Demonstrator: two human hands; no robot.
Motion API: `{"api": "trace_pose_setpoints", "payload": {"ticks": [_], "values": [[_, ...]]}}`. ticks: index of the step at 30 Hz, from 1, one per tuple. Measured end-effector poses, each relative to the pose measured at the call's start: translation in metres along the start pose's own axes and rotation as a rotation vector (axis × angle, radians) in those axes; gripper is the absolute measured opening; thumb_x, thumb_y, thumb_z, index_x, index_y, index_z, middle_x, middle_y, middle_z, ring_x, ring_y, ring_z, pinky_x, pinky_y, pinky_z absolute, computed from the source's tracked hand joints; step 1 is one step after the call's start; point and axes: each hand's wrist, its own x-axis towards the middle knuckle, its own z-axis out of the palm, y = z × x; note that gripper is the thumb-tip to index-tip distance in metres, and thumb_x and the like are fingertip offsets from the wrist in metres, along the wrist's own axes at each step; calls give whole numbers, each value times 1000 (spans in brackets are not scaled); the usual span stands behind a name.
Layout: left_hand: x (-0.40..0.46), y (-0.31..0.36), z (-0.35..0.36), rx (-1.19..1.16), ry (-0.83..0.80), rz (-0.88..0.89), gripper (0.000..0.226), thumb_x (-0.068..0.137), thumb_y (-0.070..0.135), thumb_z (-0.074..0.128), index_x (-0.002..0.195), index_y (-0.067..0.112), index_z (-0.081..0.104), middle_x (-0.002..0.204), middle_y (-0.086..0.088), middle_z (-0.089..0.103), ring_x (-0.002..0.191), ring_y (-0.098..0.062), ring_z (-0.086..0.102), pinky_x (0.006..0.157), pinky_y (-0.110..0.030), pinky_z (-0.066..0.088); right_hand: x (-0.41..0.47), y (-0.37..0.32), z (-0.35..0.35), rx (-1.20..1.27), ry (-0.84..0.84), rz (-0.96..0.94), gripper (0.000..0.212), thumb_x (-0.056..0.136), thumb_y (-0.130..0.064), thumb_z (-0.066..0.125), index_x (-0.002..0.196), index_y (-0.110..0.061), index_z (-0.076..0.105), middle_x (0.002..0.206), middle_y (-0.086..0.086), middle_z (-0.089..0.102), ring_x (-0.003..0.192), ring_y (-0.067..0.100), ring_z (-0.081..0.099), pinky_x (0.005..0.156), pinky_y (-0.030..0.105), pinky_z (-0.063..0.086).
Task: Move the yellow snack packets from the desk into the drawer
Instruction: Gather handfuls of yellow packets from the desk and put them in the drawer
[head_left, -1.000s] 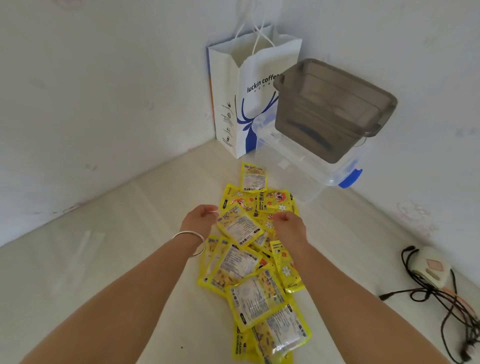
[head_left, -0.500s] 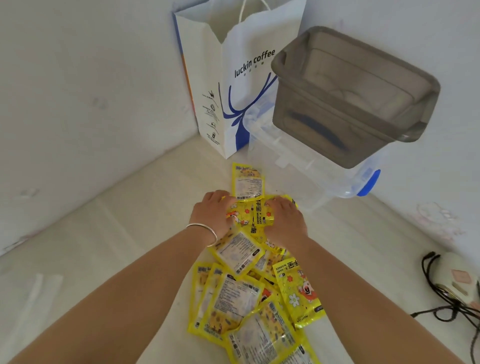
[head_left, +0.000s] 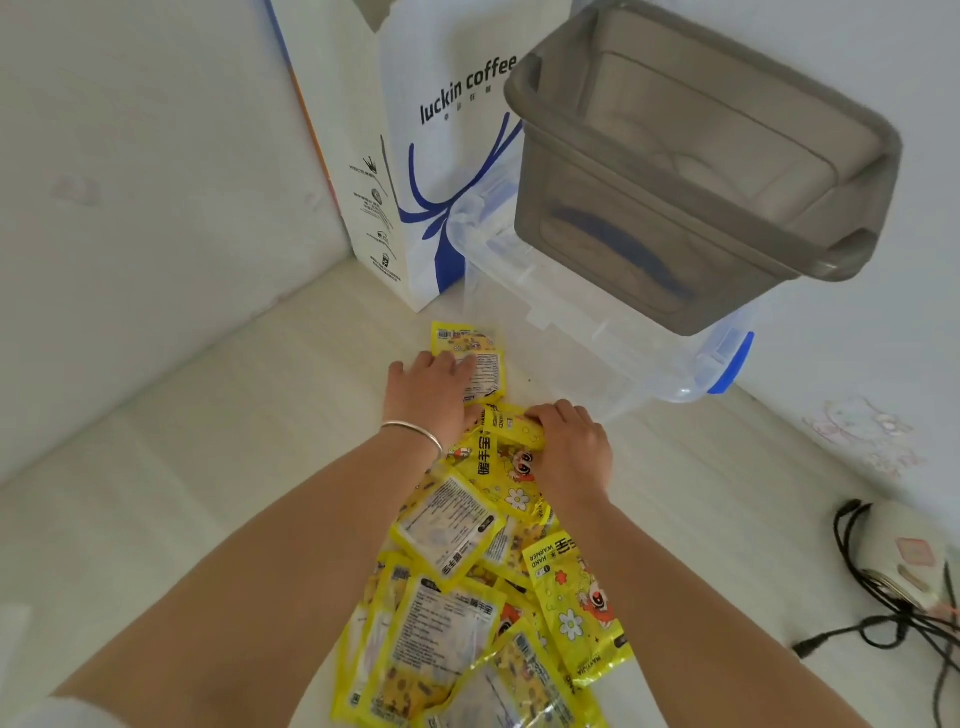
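Note:
Several yellow snack packets (head_left: 457, 597) lie in a loose pile on the pale desk (head_left: 171, 467), running from the near edge up toward the far corner. My left hand (head_left: 428, 395), with a silver bangle on the wrist, rests flat with fingers spread on the farthest packet (head_left: 485, 364). My right hand (head_left: 569, 441) is curled on a yellow packet (head_left: 514, 428) at the far end of the pile. A grey translucent drawer bin (head_left: 691, 171) sits on top of a clear plastic box (head_left: 587, 332) just beyond the hands.
A white paper bag (head_left: 415, 156) with blue print stands in the corner left of the bin. White walls close the desk on the left and at the back. A small white device (head_left: 904, 556) with tangled black cables (head_left: 883, 623) lies at the right edge.
Both hands have reached farther up the pile. My left hand now lies on the farthest packet and my right hand has curled onto a packet. The view has moved closer to the bin.

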Motion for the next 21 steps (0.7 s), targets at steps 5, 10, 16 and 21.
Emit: {"api": "trace_pose_setpoints", "payload": {"ticks": [5, 10, 16, 21], "values": [[8, 7, -8, 97, 20, 16, 45, 94, 27, 45, 137, 18, 37, 131, -8, 50, 115, -29, 53, 90, -43, 40, 0, 1, -20, 145, -121, 157, 32, 94, -35, 53, 124, -23, 55, 116, 1, 65, 108, 27, 60, 81, 33, 45], [-1, -13, -28, -127, 159, -73, 33, 97, 35, 40, 126, 27, 52, 121, -3, 55, 107, -27, 58, 78, -36, 45, -4, 3, -38, 500, -142, 342, 27, 92, -37, 55, 111, -17, 58, 96, 8, 68, 76, 26, 60, 64, 30, 45], [-24, -32, -44, -919, 10, -468, 34, 86, 39, 60, 90, 5, 63, 88, -10, 58, 84, -30, 54, 72, -30, 38, -7, -5, -56, 876, -369, 453, 28, 89, -28, 64, 113, -15, 67, 112, 7, 69, 95, 23, 62, 85, 32, 46], [-37, -34, -28, -705, -243, -320, 23, 82, 32, 63, 86, 10, 70, 85, -8, 66, 82, -28, 61, 66, -27, 46, -22, -37, -57, 578, -736, 293, 61, 81, -44, 69, 131, -11, 54, 132, 6, 57, 114, 23, 55, 94, 32, 42]]}}
